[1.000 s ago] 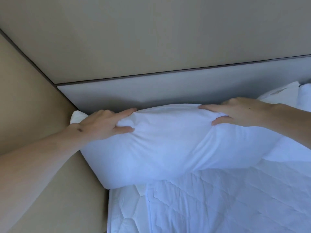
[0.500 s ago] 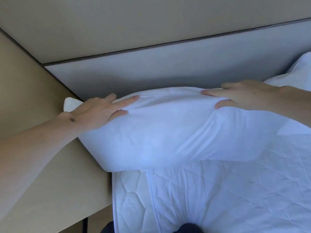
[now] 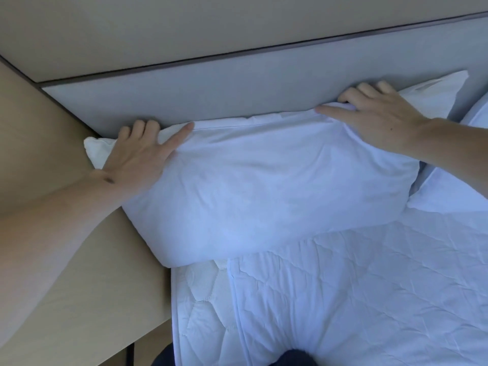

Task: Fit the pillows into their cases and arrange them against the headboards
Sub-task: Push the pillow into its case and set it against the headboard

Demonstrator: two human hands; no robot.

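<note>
White pillow (image 3: 264, 186) held at the top by two hands, up against the grey headboard (image 3: 237, 93).

Left to right: the left hand (image 3: 137, 157) lies on the pillow's top left corner, pointer finger out straight, its other fingertips tucked behind the top edge, gripping it. The pillow is puffy and creased, in its case, lying on the quilted bed (image 3: 343, 299) and touching the headboard. The right hand (image 3: 375, 120) grips the top right corner, fingers curled over it. A second pillow (image 3: 433, 93) sits behind that hand, partly hidden and cut off at the edge.
</note>
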